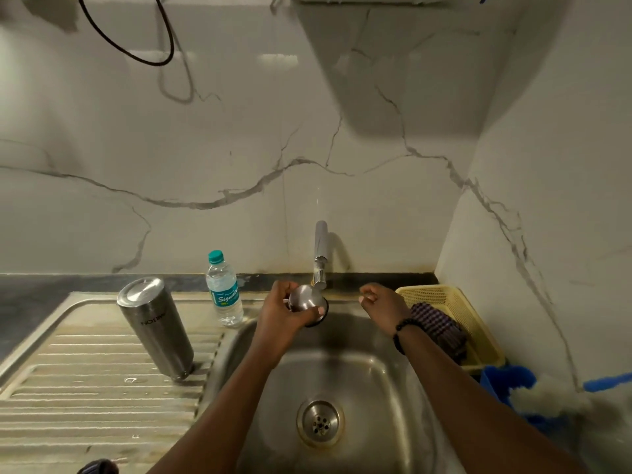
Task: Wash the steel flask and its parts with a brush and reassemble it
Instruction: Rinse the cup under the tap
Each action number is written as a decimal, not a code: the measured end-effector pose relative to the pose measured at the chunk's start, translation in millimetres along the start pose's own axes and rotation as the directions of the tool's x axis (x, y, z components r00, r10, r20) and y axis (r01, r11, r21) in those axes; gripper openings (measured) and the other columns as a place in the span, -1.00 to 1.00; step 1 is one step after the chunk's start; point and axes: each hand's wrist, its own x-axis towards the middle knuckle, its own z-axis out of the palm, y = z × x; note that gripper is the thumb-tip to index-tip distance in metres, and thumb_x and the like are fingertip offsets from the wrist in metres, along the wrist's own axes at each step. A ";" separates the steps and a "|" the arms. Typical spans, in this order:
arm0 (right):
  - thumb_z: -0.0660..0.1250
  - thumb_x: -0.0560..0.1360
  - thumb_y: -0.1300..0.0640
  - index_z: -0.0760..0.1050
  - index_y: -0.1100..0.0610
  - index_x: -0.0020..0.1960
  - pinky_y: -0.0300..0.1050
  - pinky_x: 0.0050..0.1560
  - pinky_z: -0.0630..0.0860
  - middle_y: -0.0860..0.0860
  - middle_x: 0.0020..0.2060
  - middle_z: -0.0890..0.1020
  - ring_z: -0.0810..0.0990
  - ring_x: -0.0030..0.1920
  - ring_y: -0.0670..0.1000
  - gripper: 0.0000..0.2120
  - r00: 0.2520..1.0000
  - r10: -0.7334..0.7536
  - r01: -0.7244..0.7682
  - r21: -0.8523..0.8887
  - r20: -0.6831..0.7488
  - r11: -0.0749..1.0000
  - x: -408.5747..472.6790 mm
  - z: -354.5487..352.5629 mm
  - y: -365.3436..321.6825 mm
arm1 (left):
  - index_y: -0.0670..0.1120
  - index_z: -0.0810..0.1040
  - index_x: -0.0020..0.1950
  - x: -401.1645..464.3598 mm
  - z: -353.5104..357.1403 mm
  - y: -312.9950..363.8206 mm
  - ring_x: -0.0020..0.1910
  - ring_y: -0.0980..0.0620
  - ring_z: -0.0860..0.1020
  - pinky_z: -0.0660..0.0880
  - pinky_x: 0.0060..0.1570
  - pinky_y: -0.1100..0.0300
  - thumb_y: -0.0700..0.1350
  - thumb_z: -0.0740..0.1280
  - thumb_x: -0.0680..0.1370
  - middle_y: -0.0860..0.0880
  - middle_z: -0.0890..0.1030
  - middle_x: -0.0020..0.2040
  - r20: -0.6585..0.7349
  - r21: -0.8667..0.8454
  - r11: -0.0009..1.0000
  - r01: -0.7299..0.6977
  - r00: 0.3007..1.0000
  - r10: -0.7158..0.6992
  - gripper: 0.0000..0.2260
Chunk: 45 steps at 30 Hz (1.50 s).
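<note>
The steel flask body [155, 328] stands upside down on the ribbed drainboard, left of the basin. My left hand [284, 311] grips the flask's steel cap [307, 301] just under the tap [320, 256], over the back of the sink [386, 371]. To the right of the cap my right hand [379, 302] hovers with loosely curled fingers and holds nothing. No brush is visible in either hand.
A small plastic water bottle [224, 290] with a teal cap stands behind the drainboard [78, 381]. A yellow basket [458, 313] with a dark checked cloth [439, 330] sits right of the sink. Blue items [506, 383] lie at the right edge. The drain [319, 422] is in the basin.
</note>
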 end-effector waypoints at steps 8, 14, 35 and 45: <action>0.22 0.62 0.09 0.27 -0.02 0.50 -0.05 0.22 0.43 0.10 0.30 0.50 0.50 0.26 0.08 -0.55 0.981 -0.007 -0.012 0.097 0.192 0.995 43.5 31.8 -17.7 | 0.11 0.45 0.14 6.7 11.4 -10.7 0.05 0.01 0.59 0.61 0.01 0.14 -0.14 0.62 0.32 0.04 0.59 0.11 -0.092 -0.049 0.998 -0.037 0.995 0.032 -0.48; 0.15 0.65 0.08 0.08 -0.09 0.57 0.07 0.38 0.38 0.12 0.46 0.36 0.41 0.40 0.11 -0.48 0.957 0.047 -0.114 0.222 0.287 0.968 68.9 46.7 -37.2 | 0.18 0.39 0.09 28.8 5.4 -11.0 0.05 0.10 0.56 0.53 -0.09 0.35 -0.13 0.62 0.33 0.07 0.55 0.12 -0.098 0.033 0.998 -0.050 0.994 0.053 -0.47; 0.08 0.60 0.36 -0.13 -0.12 0.59 0.06 0.47 0.23 0.01 0.59 0.00 0.13 0.54 0.11 -0.28 0.924 0.009 -0.122 0.273 0.383 0.954 80.0 75.3 -27.0 | 0.14 0.41 0.11 46.5 8.5 -39.7 -0.02 0.21 0.56 0.51 -0.10 0.40 -0.19 0.60 0.36 0.08 0.58 0.07 -0.082 0.005 1.000 -0.027 0.996 0.027 -0.49; 0.04 0.62 0.35 -0.04 -0.12 0.59 -0.15 0.09 0.46 -0.07 0.47 0.24 0.41 0.35 0.10 -0.34 0.952 -0.001 -0.089 0.278 0.306 0.956 89.9 65.6 -26.4 | 0.12 0.41 0.10 51.9 13.2 -43.4 -0.06 0.32 0.55 0.50 -0.13 0.42 -0.21 0.60 0.36 0.09 0.58 0.04 -0.083 0.025 0.999 -0.020 0.996 0.022 -0.50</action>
